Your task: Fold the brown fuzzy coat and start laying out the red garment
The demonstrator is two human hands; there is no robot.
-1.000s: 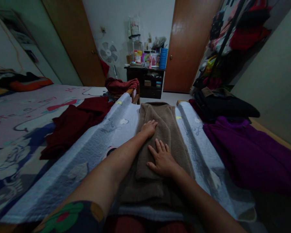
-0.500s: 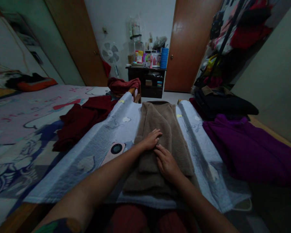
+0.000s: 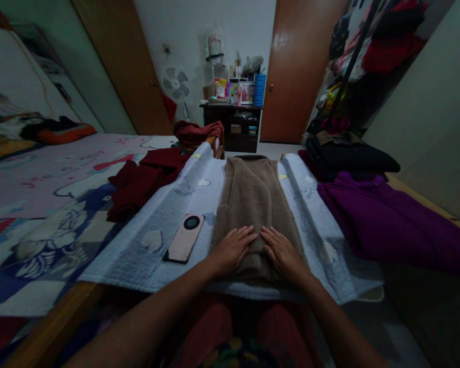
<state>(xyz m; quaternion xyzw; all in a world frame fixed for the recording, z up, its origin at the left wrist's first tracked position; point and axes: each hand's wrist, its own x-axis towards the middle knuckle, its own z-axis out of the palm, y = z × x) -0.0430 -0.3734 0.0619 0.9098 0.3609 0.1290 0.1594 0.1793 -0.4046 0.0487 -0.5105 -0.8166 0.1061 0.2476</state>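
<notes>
A brown fleecy garment (image 3: 249,194), folded into a long narrow shape, lies on a light blue cloth (image 3: 145,266) in front of me. My left hand (image 3: 233,249) rests flat on its near left part, fingers stretched out and pointing inward. Opposite it, my right hand (image 3: 282,251) lies flat on the near right part, fingers extended. The fingertips of both hands are close but apart. A pink phone (image 3: 184,238) with a round black camera ring lies face down on the cloth, left of the garment.
Dark red clothing (image 3: 149,176) lies on the bed (image 3: 76,158) at the left. At the right are a purple garment (image 3: 391,220) and a stack of dark folded clothes (image 3: 350,156). A fan (image 3: 175,84) and a black cabinet (image 3: 230,128) stand at the back.
Both hands have slid toward me and apart along the garment. Its near edge, earlier spread lower with a layer showing, now lies under the hands. The phone, partly covered before, shows whole.
</notes>
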